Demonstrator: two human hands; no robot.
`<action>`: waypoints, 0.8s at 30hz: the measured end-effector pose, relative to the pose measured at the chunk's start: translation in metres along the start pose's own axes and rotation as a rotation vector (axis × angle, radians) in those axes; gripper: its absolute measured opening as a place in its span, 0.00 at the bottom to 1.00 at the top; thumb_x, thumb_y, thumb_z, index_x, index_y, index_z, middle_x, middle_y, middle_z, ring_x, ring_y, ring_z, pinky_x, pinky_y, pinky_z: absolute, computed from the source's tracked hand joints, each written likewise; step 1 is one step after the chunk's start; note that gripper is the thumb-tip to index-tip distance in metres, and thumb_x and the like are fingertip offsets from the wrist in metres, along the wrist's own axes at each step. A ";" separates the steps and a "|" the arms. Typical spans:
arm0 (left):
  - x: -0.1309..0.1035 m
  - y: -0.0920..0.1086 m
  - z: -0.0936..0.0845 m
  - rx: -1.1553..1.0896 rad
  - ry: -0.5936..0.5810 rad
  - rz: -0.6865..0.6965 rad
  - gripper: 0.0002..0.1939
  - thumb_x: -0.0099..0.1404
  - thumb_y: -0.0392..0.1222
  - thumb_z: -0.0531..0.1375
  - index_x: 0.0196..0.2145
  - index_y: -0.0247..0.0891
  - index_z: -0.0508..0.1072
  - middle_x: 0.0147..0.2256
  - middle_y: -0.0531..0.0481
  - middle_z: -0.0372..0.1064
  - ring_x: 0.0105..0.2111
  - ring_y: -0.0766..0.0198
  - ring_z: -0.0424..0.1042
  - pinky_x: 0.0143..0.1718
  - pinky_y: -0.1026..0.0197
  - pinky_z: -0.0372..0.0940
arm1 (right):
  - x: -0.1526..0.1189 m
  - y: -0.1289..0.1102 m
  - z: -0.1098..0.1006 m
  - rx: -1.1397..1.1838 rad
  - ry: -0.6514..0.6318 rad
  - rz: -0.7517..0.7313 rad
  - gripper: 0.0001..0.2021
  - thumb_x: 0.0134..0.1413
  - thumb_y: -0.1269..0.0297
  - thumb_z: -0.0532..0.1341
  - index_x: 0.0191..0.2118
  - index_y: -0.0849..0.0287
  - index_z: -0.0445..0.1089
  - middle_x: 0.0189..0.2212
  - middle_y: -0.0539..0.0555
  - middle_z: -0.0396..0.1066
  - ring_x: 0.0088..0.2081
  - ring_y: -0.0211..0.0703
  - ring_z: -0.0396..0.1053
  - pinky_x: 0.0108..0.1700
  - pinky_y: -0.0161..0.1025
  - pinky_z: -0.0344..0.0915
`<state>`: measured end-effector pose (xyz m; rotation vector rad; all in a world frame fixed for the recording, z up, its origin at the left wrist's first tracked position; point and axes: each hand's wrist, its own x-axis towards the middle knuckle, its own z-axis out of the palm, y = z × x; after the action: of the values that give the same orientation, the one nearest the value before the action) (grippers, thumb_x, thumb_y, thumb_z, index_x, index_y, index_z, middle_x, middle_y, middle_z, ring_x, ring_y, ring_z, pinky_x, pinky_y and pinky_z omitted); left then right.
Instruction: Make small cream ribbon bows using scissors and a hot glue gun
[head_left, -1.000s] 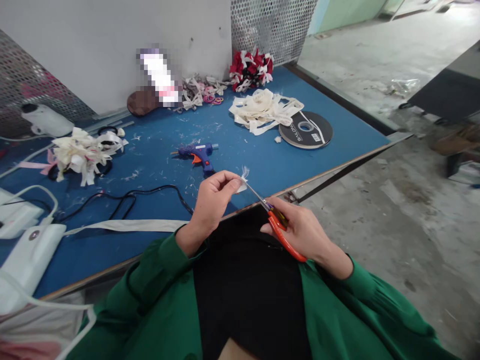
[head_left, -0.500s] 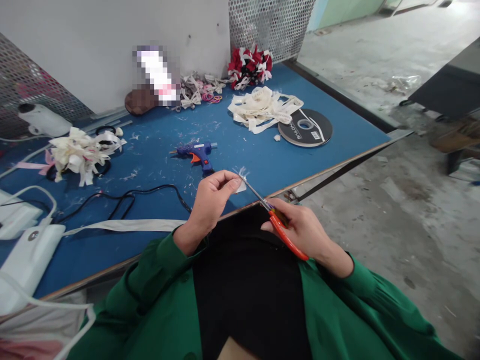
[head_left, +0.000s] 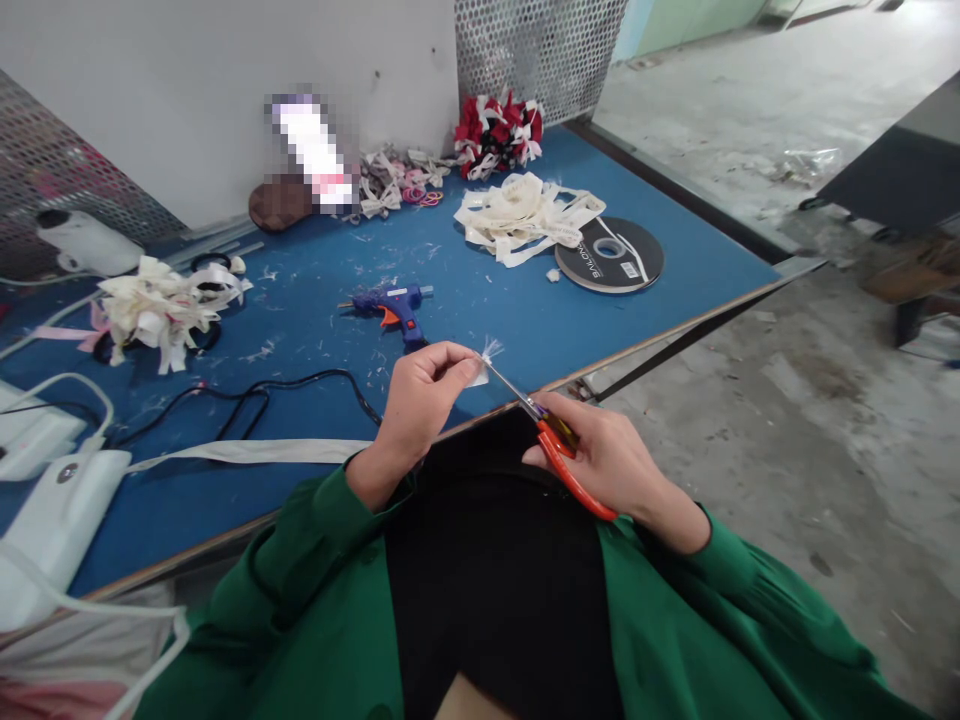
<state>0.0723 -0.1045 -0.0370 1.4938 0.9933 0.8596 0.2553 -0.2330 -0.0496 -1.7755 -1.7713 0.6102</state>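
Between the thumb and finger of my left hand [head_left: 424, 405] is a small white ribbon piece [head_left: 480, 377], over the table's front edge. My right hand [head_left: 611, 455] is wrapped round the orange handles of the scissors [head_left: 574, 480]. The blades point up and left, their tips at the ribbon beside my left fingertips. Thin white threads [head_left: 491, 348] stick up just beyond the tips. Behind my left hand lies a blue glue gun [head_left: 401, 305] with an orange trigger.
On the blue table [head_left: 315, 310] are a cream ribbon pile [head_left: 517, 215], a black reel [head_left: 622, 265], red and white bows [head_left: 499, 135], cream bows [head_left: 154, 305] at the left and a black cable [head_left: 300, 378]. A white power strip [head_left: 67, 520] is at the near left.
The threads at the scissor tips are more spread out and stand clearer beyond the blades. The scissors look more closed. Both hands have hardly moved.
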 end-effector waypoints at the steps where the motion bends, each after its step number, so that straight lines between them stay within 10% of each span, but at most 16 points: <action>1: 0.000 0.000 0.000 0.011 -0.007 0.006 0.05 0.61 0.41 0.66 0.29 0.38 0.80 0.28 0.51 0.74 0.29 0.66 0.68 0.35 0.63 0.64 | 0.000 0.000 0.000 0.001 0.002 -0.002 0.22 0.60 0.40 0.61 0.46 0.55 0.73 0.27 0.50 0.73 0.24 0.39 0.65 0.29 0.35 0.58; 24: 0.002 -0.002 -0.001 0.006 -0.029 0.010 0.04 0.61 0.40 0.67 0.31 0.38 0.81 0.29 0.50 0.77 0.31 0.65 0.71 0.37 0.62 0.65 | -0.002 0.005 -0.001 -0.011 -0.020 -0.009 0.23 0.59 0.41 0.63 0.47 0.55 0.73 0.26 0.49 0.72 0.24 0.38 0.65 0.28 0.35 0.57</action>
<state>0.0718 -0.1026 -0.0391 1.5128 0.9686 0.8403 0.2599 -0.2354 -0.0522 -1.7738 -1.7988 0.6175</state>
